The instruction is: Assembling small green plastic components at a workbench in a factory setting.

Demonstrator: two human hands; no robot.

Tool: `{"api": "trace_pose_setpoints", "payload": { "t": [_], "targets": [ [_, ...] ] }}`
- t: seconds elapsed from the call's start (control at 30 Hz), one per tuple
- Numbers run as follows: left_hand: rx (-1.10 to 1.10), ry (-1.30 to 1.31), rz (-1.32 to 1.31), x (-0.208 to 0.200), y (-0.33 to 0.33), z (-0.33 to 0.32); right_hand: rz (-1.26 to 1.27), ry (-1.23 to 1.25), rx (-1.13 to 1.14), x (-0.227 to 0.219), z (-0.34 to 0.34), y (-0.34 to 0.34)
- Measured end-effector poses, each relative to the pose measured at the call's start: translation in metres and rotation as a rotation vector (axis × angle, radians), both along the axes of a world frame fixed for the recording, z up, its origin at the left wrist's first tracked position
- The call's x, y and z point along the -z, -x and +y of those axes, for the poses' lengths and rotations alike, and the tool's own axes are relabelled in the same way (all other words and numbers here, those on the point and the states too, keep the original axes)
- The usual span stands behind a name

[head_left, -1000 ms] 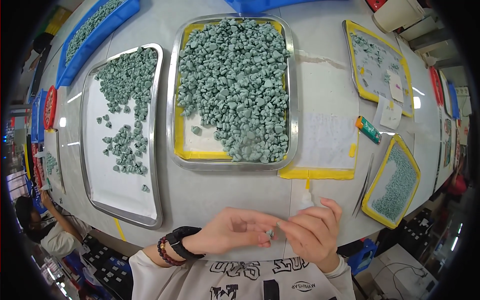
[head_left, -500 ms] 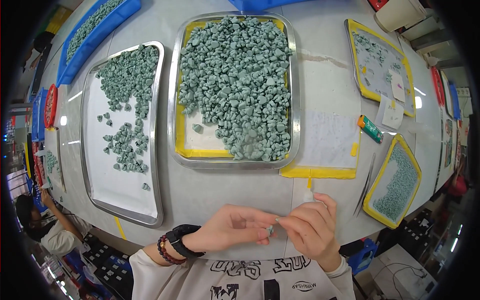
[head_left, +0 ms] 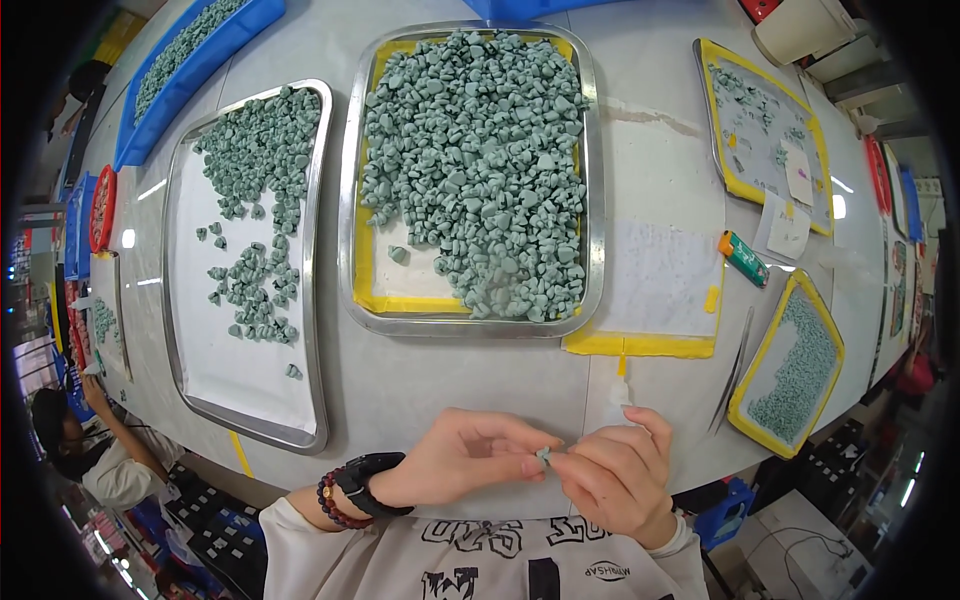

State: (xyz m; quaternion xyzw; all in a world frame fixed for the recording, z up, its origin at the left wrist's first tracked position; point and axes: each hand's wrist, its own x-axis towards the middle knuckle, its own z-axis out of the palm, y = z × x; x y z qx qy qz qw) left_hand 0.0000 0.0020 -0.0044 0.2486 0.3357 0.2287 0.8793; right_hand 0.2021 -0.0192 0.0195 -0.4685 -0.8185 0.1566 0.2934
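Observation:
My left hand (head_left: 465,457) pinches a small grey-green piece (head_left: 543,456) between thumb and fingertips, just above the near edge of the table. My right hand (head_left: 622,472) meets it from the other side, its thumb and index finger closed right at the piece. Whatever lies between those right fingertips is too small to make out. Beyond the right knuckles is a small white bottle (head_left: 621,388) with a thin yellow tip, partly hidden by the hand. Straight ahead, a metal tray (head_left: 400,326) with yellow-taped edges holds a thick heap of similar grey-green pieces (head_left: 480,170).
Left stands a white-lined metal tray (head_left: 240,385) with more pieces; behind it, a blue bin (head_left: 128,140). To the right are a taped paper sheet (head_left: 655,290), a green-and-orange box (head_left: 743,259), tweezers (head_left: 733,370) and yellow-edged trays (head_left: 740,410). A person (head_left: 120,450) sits far left.
My right fingertips have come down slightly and now meet the piece in my left hand. The left fingers have closed a little more around it.

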Motion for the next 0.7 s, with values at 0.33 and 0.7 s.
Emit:
{"api": "trace_pose_setpoints", "payload": {
  "t": [0.33, 0.7],
  "targets": [
    [-0.119, -0.07, 0.019, -0.002, -0.001, 0.0, -0.056, -0.032, -0.007, -0.003, -0.008, 0.005],
    [-0.12, -0.493, 0.192, -0.007, -0.003, 0.0, 0.329, 0.263, 0.088, -0.002, 0.002, 0.005]
  ]
}}
